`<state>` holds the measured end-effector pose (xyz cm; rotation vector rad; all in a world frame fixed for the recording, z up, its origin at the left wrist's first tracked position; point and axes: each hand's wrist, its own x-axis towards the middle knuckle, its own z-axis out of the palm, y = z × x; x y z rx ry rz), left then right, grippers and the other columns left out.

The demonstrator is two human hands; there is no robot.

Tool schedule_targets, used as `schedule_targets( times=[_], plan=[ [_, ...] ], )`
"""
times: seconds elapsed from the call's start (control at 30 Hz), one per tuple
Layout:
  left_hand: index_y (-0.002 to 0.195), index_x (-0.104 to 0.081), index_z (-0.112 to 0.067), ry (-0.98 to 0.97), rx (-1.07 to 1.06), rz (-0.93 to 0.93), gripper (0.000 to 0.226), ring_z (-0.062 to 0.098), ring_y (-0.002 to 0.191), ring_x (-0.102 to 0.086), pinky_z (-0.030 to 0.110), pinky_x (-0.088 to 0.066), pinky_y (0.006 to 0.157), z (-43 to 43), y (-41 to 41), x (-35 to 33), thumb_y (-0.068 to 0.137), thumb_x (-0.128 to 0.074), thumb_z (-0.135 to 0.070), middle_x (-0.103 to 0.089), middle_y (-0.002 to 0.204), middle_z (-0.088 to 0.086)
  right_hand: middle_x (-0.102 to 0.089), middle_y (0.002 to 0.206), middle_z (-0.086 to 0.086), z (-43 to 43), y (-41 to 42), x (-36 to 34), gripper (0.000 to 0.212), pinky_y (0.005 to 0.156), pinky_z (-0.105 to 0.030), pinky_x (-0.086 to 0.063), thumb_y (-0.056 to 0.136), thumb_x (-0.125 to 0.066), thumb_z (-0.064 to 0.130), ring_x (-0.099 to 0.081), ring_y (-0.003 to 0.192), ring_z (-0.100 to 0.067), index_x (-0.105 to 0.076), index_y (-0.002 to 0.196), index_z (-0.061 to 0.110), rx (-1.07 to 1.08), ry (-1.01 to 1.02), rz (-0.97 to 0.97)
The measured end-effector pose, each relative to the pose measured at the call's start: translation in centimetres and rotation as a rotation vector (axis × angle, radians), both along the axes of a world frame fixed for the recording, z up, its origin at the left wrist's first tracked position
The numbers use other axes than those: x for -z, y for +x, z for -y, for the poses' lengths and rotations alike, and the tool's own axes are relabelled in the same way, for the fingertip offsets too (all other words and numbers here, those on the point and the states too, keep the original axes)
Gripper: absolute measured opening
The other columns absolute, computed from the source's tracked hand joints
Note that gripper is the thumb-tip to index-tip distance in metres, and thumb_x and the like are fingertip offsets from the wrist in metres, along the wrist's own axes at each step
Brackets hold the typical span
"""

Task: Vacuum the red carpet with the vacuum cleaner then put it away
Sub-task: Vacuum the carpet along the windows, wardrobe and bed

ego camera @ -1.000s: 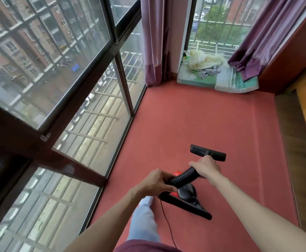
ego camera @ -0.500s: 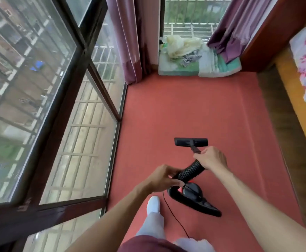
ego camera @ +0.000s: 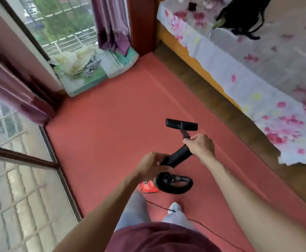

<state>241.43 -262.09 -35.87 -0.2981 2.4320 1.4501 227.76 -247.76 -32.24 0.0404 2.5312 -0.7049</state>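
A small red and black vacuum cleaner (ego camera: 174,183) hangs just above the red carpet (ego camera: 112,124) in front of my feet. My left hand (ego camera: 153,165) grips its top where the ribbed black hose (ego camera: 178,155) joins the body. My right hand (ego camera: 200,144) is closed around the far end of the hose, below the flat black nozzle head (ego camera: 181,124), which points away from me over the carpet. A thin black power cord (ego camera: 159,208) trails back across my white socks.
A bed with a floral sheet (ego camera: 248,79) on a yellow frame runs along the right, with a strip of wooden floor (ego camera: 212,99) beside the carpet. Folded bedding and cloths (ego camera: 92,68) lie in the far corner. Purple curtains (ego camera: 112,24) and tall windows (ego camera: 17,179) line the left.
My view has swung right, bringing the bed into sight. The vacuum body has turned so its red side shows. Both hands keep their hold, and the nozzle has shifted right.
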Motion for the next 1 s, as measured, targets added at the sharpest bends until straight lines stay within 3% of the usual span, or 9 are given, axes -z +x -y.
schedule_targets(
  times=[0.1,0.23,0.4,0.47,0.63,0.77,0.87,1.0],
  plan=[
    [0.116,-0.073,-0.033,-0.01,0.177,0.009,0.047,0.018,0.081,-0.067,0.035,-0.051,0.077,-2.1,-3.3,0.3,0.07,-0.071,-0.044,-0.075,0.09,0.001,-0.065,0.08,-0.004,-4.2,0.3,-0.6,0.024,0.062,-0.028,-0.044,0.08,-0.069,0.031,-0.059,0.074,-0.025,-0.07,0.09,0.009,0.272,-0.037,-0.046],
    [0.107,-0.06,-0.056,-0.037,0.439,-0.03,0.045,0.01,0.078,-0.065,0.041,-0.054,0.078,-3.5,-7.2,2.0,0.062,-0.064,-0.059,-0.071,0.082,-0.01,-0.068,0.1,-0.006,-7.6,1.9,-0.3,0.032,0.065,-0.023,-0.036,0.082,-0.069,0.031,-0.056,0.08,-0.022,-0.065,0.108,0.011,0.624,-0.072,-0.11],
    [0.079,-0.063,-0.062,0.015,0.72,-0.103,0.023,0.008,0.073,-0.061,0.029,-0.045,0.073,-5.0,-9.1,1.1,0.056,-0.064,-0.06,-0.063,0.073,-0.006,-0.067,0.107,-0.008,-8.5,6.0,-0.4,0.033,0.065,-0.022,-0.035,0.084,-0.068,0.032,-0.06,0.087,-0.023,-0.061,0.11,0.013,1.084,-0.106,-0.232],
    [0.08,-0.061,-0.069,0.02,0.834,-0.123,0.026,0.006,0.075,-0.064,0.025,-0.045,0.073,-5.4,-8.8,0.5,0.055,-0.06,-0.061,-0.066,0.078,-0.005,-0.065,0.105,-0.009,-8.3,8.3,-0.7,0.032,0.066,-0.023,-0.038,0.085,-0.065,0.03,-0.055,0.081,-0.021,-0.059,0.111,0.013,1.244,-0.143,-0.264],
    [0.096,-0.075,-0.027,-0.049,1.13,-0.167,0.053,0.018,0.076,-0.064,0.039,-0.05,0.075,-7.1,-6.6,-0.2,0.06,-0.056,-0.061,-0.063,0.078,0.0,-0.066,0.097,-0.008,-7.7,15.0,-0.7,0.021,0.079,-0.039,-0.052,0.082,-0.062,0.026,-0.062,0.093,-0.028,-0.053,0.099,0.017,1.594,-0.213,-0.344],
    [0.104,-0.071,-0.036,-0.095,1.304,-0.213,0.045,0.015,0.079,-0.065,0.037,-0.051,0.074,-9.6,-4.2,0.4,0.066,-0.06,-0.059,-0.063,0.082,-0.008,-0.066,0.097,-0.007,-8.8,20.0,-0.5,0.02,0.073,-0.032,-0.049,0.083,-0.064,0.026,-0.062,0.088,-0.025,-0.052,0.096,0.017,1.825,-0.244,-0.373],
    [0.105,-0.074,-0.024,-0.067,1.385,-0.167,0.047,0.018,0.078,-0.063,0.023,-0.044,0.068,-12.2,-1.8,0.5,0.066,-0.066,-0.05,-0.063,0.082,-0.002,-0.065,0.098,-0.007,-10.2,23.5,0.4,0.021,0.076,-0.031,-0.049,0.083,-0.066,0.026,-0.062,0.091,-0.026,-0.054,0.097,0.016,1.985,-0.241,-0.377],
    [0.101,-0.073,-0.021,-0.093,1.536,-0.102,0.058,0.02,0.078,-0.064,0.035,-0.05,0.072,-15.7,1.6,1.4,0.062,-0.057,-0.061,-0.063,0.082,0.001,-0.059,0.082,-0.005,-12.7,28.1,2.9,0.025,0.057,-0.024,-0.041,0.081,-0.067,0.028,-0.059,0.078,-0.026,-0.064,0.096,0.008,2.147,-0.23,-0.296]
  ],
)
